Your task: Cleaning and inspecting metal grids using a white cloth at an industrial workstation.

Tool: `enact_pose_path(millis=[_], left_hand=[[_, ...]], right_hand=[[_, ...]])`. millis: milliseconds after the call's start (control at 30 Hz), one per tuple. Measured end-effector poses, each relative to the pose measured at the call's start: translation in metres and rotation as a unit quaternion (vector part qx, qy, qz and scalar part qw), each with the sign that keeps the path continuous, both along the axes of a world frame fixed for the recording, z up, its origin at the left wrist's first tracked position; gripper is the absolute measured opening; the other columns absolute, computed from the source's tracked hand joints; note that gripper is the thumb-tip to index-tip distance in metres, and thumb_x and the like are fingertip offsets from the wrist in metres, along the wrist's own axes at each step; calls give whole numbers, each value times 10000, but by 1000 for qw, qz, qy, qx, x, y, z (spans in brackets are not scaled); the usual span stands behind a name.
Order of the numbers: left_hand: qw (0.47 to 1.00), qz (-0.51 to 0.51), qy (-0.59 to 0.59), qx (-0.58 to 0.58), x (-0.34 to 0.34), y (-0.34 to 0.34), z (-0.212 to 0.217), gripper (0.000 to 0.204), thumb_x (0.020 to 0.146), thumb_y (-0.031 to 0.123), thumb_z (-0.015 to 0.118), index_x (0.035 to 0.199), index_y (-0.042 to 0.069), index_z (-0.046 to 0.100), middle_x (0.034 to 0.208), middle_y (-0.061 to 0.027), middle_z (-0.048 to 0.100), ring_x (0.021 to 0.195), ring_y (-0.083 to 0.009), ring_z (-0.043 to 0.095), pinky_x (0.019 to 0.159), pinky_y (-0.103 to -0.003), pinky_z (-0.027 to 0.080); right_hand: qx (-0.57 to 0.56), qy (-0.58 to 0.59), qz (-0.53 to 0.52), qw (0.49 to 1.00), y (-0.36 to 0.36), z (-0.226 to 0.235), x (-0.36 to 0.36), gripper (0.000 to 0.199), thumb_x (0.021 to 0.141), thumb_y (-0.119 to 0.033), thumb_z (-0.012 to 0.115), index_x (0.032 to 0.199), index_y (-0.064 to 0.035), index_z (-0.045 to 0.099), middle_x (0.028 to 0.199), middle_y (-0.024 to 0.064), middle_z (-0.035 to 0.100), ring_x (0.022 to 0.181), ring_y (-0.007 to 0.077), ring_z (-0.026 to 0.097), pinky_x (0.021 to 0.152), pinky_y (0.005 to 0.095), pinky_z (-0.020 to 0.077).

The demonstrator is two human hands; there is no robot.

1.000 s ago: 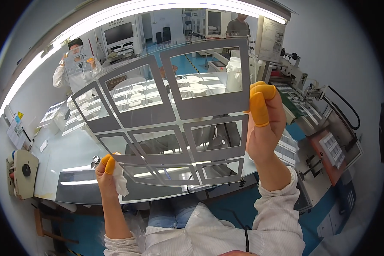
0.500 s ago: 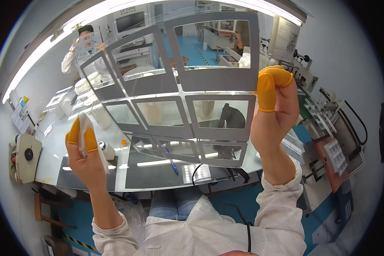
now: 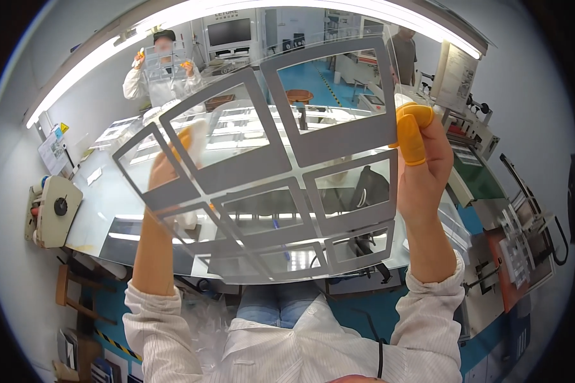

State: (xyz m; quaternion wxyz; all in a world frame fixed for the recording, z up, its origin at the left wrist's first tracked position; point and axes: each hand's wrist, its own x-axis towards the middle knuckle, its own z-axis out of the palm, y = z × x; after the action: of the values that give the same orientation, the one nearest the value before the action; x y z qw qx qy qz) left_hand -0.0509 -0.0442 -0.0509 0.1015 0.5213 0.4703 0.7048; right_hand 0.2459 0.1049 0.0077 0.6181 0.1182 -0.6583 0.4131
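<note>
Our right hand [image 3: 426,163] grips the right edge of a clear sheet with gray frames [image 3: 342,144], using fingers in yellow covers [image 3: 413,145]. Our left hand [image 3: 163,170], seen through the sheet's upper-left windows, pinches a white cloth [image 3: 199,142] behind it. We hold the sheet tilted up over the pale table [image 3: 96,207].

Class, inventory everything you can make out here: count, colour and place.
Framed sheet: 1, clear with grey frames, centre
Cloth: 1, white, behind sheet
Worktable: 1, pale, below sheet
Knobbed machine: 1, cream, left
Machinery: several, mixed colours, right
Monitor: 1, dark, far end
Round stool: 1, brown, seen through sheet
Light: 1, white, overhead
Co-workers: 2, one white-coated left, one grey-topped right
Sleeves: 2, white, bottom
Right hand: 1, yellow finger covers, sheet's right edge
Left hand: 1, yellow finger cover, behind sheet
</note>
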Motion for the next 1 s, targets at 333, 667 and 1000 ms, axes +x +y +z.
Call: enact_pose_path(millis=[333,667,1000], left_hand=[[926,-278,-253,-24,79,38,34,413,882,139,499,1238,-60,442,945,-94,588,706,-130,564,627,-214,459],[940,-255,-226,25,42,42,22,392,888,149,487,1218,-60,457,943,-93,585,715,-118,567,613,-208,460],[952,-235,-182,73,-16,16,11,375,894,159,475,1198,-61,473,942,-91,582,723,-106,570,599,-201,461]], right_hand=[[-16,-48,90,995,-12,3,-19,181,905,-140,531,999,14,540,868,23,542,743,64,487,675,191,397],[-47,-73,98,991,-19,-3,-26,183,903,-146,537,1000,10,541,870,23,549,750,66,491,681,190,401],[-25,-54,77,995,-17,-3,-17,171,902,-142,540,985,8,539,850,13,533,728,57,474,662,177,383]])
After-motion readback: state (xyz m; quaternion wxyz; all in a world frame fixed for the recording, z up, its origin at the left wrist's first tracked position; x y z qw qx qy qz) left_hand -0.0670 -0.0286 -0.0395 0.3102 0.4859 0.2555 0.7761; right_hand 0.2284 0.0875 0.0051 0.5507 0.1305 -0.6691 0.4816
